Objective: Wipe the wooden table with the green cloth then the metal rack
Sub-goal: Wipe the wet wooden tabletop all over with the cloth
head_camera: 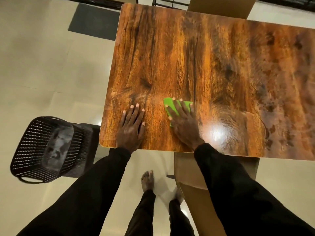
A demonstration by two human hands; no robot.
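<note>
Nearest the camera, two black sleeves reach forward over bare feet on a pale tiled floor (42, 68). The left hand (132, 126) lies flat and released on the wooden table (213, 65), palm down with fingers spread, close to the near left corner and holding nothing. Just to its right, apart from it, the right hand (184, 123) presses flat on the green cloth (172, 108), fingers splayed across it rather than clenched around it. The cloth lies under the palm and fingers, with its green edges showing past the fingertips on the far side and along the thumb side to the left; a small green corner also shows near the base of the thumb. Cloth and both hands sit near the table's near edge, in its left half. To the right of the right hand a bright glare of light reflects off the glossy tabletop. Under the near edge a tan chair (192, 178) is tucked in. Left of the table, on the floor side, a black slatted plastic basket (42, 149) rests on a dark stool. Farther off, a dark mat (93, 21) lies on the tiles, and beyond the far edge stand another tan chair back (221, 6) and dark metal bars (170, 1). No writing or label can be read anywhere.
</note>
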